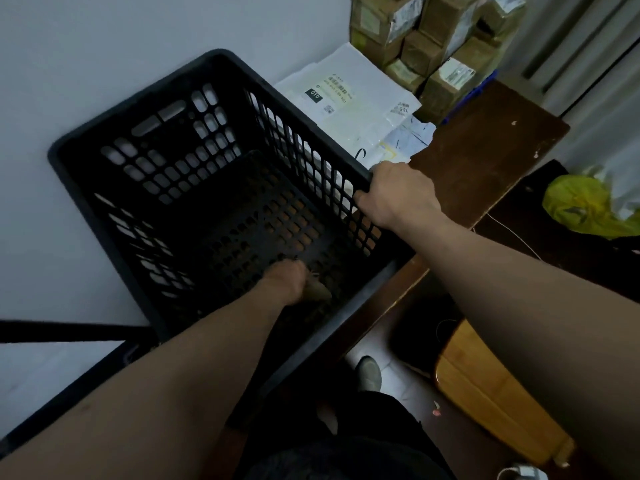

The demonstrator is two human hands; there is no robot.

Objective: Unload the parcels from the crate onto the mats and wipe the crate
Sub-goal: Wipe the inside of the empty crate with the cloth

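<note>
No parcels are showing inside the black crate [83, 168], which is sitting on the brown table [485, 150]; wiping is likely under way. The left hand [285, 282] is gripping a cloth [317, 289] against its floor, while the right hand [398, 192] is clamping the rim. Walls are probably waiting next. A white mailer bag [346, 91] just beside is showing "010".

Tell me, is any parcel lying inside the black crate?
No, the crate holds only the left hand with a cloth on its floor; the parcels lie outside it.
</note>
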